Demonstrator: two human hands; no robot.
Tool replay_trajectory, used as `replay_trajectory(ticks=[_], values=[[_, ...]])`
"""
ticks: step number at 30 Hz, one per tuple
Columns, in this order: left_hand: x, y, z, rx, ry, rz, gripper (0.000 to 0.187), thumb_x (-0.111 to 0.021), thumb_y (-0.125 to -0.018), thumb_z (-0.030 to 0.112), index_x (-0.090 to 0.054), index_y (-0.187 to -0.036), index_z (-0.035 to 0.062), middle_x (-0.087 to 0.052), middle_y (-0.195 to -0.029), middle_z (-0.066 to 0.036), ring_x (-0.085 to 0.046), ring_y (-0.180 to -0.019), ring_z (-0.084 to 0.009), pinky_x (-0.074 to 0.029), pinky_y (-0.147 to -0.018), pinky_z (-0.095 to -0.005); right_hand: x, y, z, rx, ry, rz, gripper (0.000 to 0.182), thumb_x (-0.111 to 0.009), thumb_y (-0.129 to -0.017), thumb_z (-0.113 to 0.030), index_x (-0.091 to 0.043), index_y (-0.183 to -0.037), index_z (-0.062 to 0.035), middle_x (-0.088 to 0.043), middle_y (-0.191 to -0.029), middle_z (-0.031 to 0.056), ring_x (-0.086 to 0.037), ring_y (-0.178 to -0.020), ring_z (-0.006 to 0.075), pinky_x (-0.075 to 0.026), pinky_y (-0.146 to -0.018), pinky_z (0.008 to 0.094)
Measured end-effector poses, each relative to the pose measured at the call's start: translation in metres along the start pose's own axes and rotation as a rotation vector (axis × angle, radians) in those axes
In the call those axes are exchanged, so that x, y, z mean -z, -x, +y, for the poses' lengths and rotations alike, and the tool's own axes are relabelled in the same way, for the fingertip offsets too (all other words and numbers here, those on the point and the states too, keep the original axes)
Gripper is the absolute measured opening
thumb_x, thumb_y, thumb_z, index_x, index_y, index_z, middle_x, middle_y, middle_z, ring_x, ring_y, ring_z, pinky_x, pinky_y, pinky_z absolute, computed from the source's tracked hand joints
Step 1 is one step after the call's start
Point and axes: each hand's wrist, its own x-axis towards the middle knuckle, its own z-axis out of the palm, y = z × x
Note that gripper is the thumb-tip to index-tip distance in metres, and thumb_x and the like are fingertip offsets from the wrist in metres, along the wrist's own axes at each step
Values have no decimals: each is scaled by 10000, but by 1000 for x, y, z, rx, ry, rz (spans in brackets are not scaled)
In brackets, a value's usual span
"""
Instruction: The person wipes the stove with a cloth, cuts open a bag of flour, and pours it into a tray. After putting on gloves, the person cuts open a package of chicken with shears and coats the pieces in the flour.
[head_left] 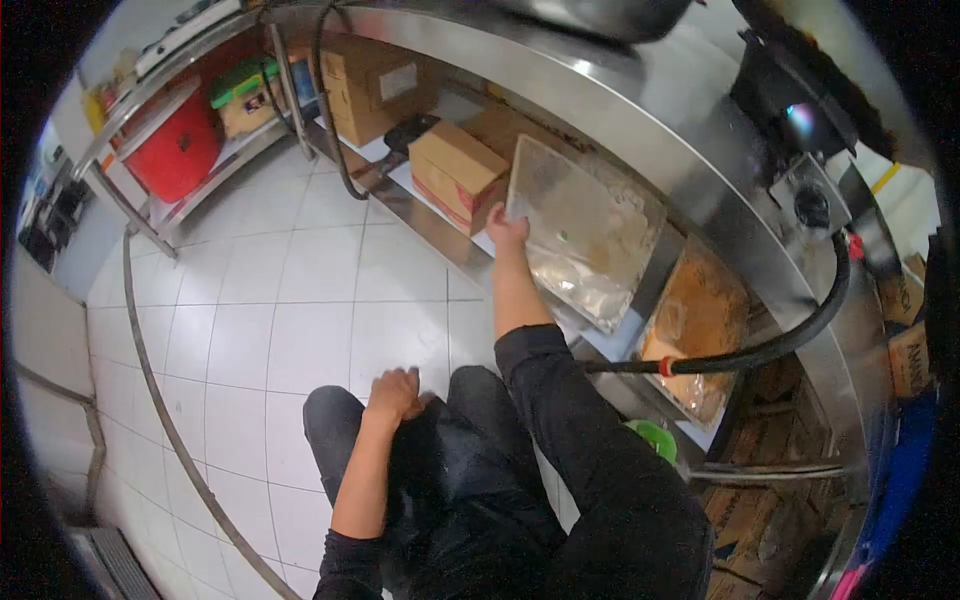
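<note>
I'm seeing right hand (508, 229) pinching clear bin (585, 215), 1 o'clock, left hand (396, 396) half-curling, can't tell if holding, carton (908, 362) at 3 reading "ANN"-ish.

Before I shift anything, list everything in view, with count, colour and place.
Steel counter: 1, silver, above the shelf
Red bin: 1, red, low shelf, upper left
Green-lidded container: 1, beside the red bin
Cardboard boxes: at least 2, brown, shelf
Translucent container: 1, whitish, shelf
Second container: 1, orange-brown inside, further right
Green item: 1, green, below the second container
Black hose: 1, black with red clamps, right
Floor hose: 1, grey, left
Tiled floor: 1, white
Edge clutter: uncountable, too blurred
Left hand: 1, bare, over the lap
Right hand: 1, bare, at the translucent container's left edge
</note>
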Motion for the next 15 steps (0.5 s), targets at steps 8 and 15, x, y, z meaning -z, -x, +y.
replay_trajectory(ticks=[8,15], values=[[6,-40,-14,-79,278,6,664,-567,-895,493,-498,-1277,-46,-607,-1149,-281,-569,-1133,-383,-455,-978,-429,-8,80,17,488,425,-105,190,-543,-893,-63,-552,-1054,38,-586,-1093,155,-614,-939,272,-578,-844,332],[-29,-120,-21,-73,40,-248,657,-590,-872,516,-518,-1203,-47,-609,-1136,-276,-569,-1130,-385,-452,-975,-446,32,285,37,292,864,-42,166,-568,-852,47,-523,-1007,84,-590,-1019,172,-633,-917,259,-577,-834,319]])
